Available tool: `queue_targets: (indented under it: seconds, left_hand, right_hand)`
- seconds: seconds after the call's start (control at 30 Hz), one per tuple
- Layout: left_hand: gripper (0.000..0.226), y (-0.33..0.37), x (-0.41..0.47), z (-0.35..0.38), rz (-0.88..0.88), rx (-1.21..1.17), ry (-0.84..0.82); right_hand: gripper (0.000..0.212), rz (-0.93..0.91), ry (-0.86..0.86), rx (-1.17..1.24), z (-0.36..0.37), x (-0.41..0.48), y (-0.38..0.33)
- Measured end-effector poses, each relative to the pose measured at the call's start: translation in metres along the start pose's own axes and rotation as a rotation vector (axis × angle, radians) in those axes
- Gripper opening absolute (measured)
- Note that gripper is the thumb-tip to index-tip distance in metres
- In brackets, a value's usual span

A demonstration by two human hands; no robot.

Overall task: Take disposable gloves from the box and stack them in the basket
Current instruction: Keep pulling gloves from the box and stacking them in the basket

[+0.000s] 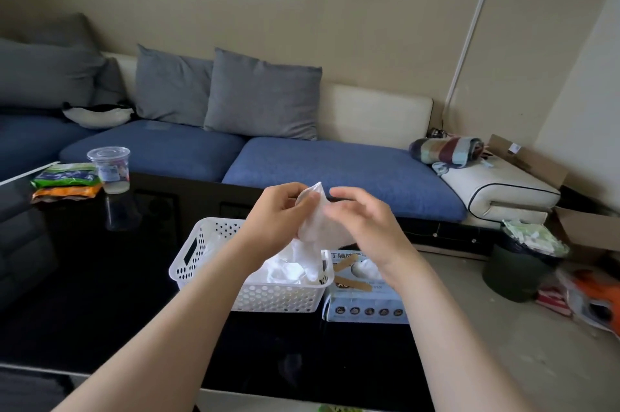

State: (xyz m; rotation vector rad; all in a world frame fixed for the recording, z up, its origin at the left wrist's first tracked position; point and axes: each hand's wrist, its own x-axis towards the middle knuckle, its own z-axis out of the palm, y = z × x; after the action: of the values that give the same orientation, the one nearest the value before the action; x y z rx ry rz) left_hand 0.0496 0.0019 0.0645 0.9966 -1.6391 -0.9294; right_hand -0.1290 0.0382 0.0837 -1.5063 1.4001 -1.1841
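Note:
A white perforated plastic basket (201, 252) stands on the black glossy table, with several clear crumpled gloves (285, 272) lying inside. Right beside it sits the pale blue glove box (365, 306), its oval top opening showing white gloves. Above the basket, between both hands, hangs one translucent glove (313, 220). My left hand (278, 220) pinches its upper edge, and my right hand (365, 227) grips it from the right side. My arms cover part of the basket and box.
A lidded clear plastic cup (110, 170) and snack packets (65, 180) rest at the table's far left. A blue sofa (335, 170) with grey cushions runs behind the table. A dark bin (516, 272) and cardboard boxes clutter the floor to the right.

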Motion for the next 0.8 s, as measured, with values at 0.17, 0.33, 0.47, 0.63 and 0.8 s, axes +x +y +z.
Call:
queue_targets:
  seconds: [0.17, 0.33, 0.47, 0.63, 0.8]
  left_hand:
    - [0.029, 0.004, -0.003, -0.004, 0.030, 0.066, -0.004]
    - [0.036, 0.002, -0.002, -0.010, 0.037, 0.215, 0.112]
    - [0.037, 0.002, -0.003, -0.016, 0.021, 0.198, 0.160]
    - [0.022, -0.001, -0.002, -0.018, -0.008, 0.202, 0.202]
    - [0.026, -0.007, -0.002, -0.021, -0.035, 0.275, 0.245]
  right_hand:
    - [0.036, -0.143, -0.049, -0.209, 0.013, 0.003, 0.007]
    - [0.016, -0.074, -0.048, -0.229, 0.014, 0.007, 0.008]
    - [0.009, -0.110, -0.122, -0.342, 0.014, 0.004, 0.010]
    - [0.027, -0.060, -0.145, -0.345, 0.010, 0.004, 0.010]
    - [0.038, -0.088, -0.157, -0.191, 0.012, 0.006, 0.014]
